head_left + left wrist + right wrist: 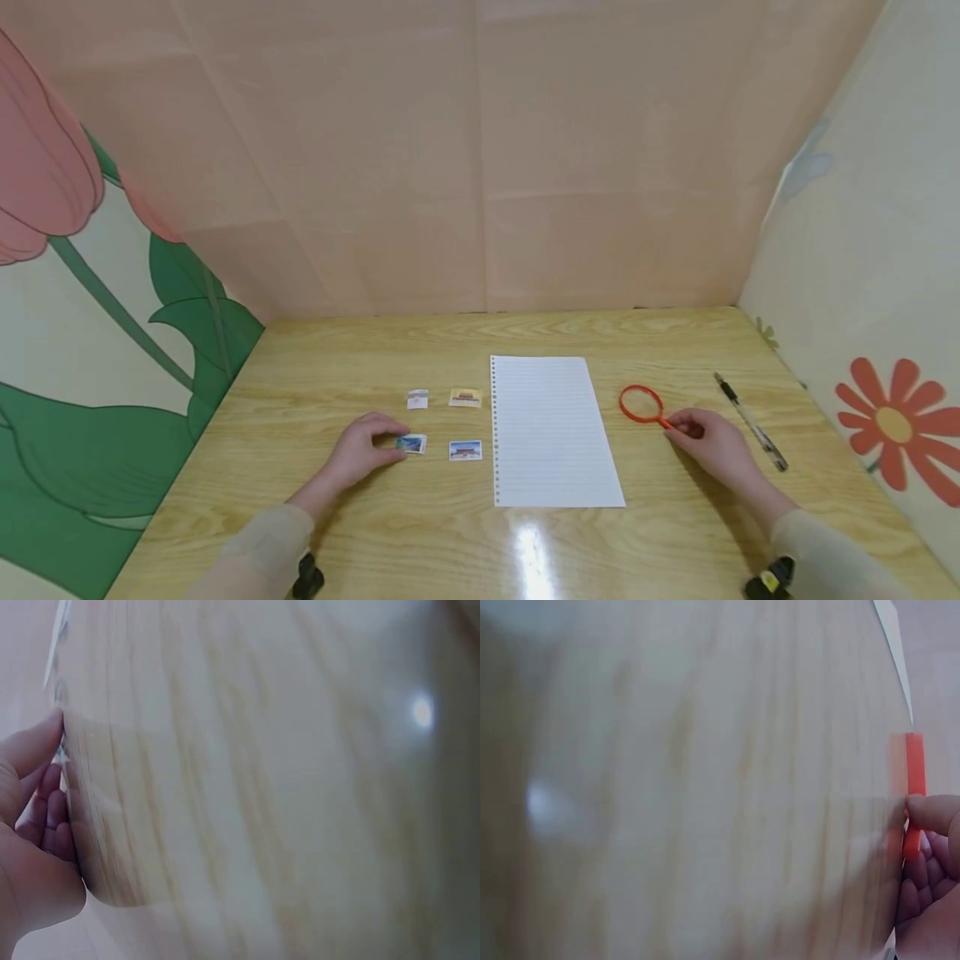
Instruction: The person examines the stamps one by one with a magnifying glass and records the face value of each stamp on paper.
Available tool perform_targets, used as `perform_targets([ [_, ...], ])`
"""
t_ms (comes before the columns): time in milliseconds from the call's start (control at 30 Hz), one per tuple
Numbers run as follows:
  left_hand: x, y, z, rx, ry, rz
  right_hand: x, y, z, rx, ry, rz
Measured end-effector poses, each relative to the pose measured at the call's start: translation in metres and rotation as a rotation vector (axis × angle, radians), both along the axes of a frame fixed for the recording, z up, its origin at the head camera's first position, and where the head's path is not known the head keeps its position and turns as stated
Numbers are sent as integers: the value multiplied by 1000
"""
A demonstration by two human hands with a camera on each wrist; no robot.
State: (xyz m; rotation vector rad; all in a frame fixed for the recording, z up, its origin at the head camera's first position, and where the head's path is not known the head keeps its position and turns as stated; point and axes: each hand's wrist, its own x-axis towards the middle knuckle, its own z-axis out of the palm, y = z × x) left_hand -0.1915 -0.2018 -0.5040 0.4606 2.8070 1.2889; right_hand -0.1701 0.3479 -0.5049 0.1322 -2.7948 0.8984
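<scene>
Beside the left of the paper, my left hand has thumb and forefinger at the edges of a blue-green stamp, pinching it at the tabletop. In the left wrist view the left hand shows its thumb tip down near the wood, its other fingers curled underneath. My right hand pinches the handle of a red-rimmed magnifying glass, whose round rim lies toward the paper. The right wrist view shows the red handle edge-on by the right thumb.
Three more stamps lie close by: a pale one, a yellow one and a blue one. A lined sheet of paper lies mid-table. A pen is right of my right hand. Walls border the wooden table.
</scene>
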Motion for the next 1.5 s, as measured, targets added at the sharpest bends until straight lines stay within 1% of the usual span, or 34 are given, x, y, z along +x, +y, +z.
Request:
perform_targets([
  [100,0,0,0,-3,-9,6,0,0,1,15,-35,-11],
  [333,-1,0,-1,-12,1,2,0,0,5,28,-74,-3],
  [433,-1,0,-1,-4,3,-4,1,-3,9,21,-74,-2],
  [600,-1,-1,-3,-4,13,-11,2,-17,19,2,-60,29],
  [700,-1,-2,-3,-6,14,-14,2,-29,24,-7,-52,57],
  [933,-1,-1,-3,-5,8,-10,-1,-64,29,-76,-45,135],
  [1100,-2,0,-2,-9,2,-1,-6,-95,32,-115,3,199],
  [1267,-2,1,-2,-18,-8,8,-11,-128,31,-137,13,261],
  [1500,-2,-1,-3,-16,14,-4,-19,-176,25,-110,43,325],
])
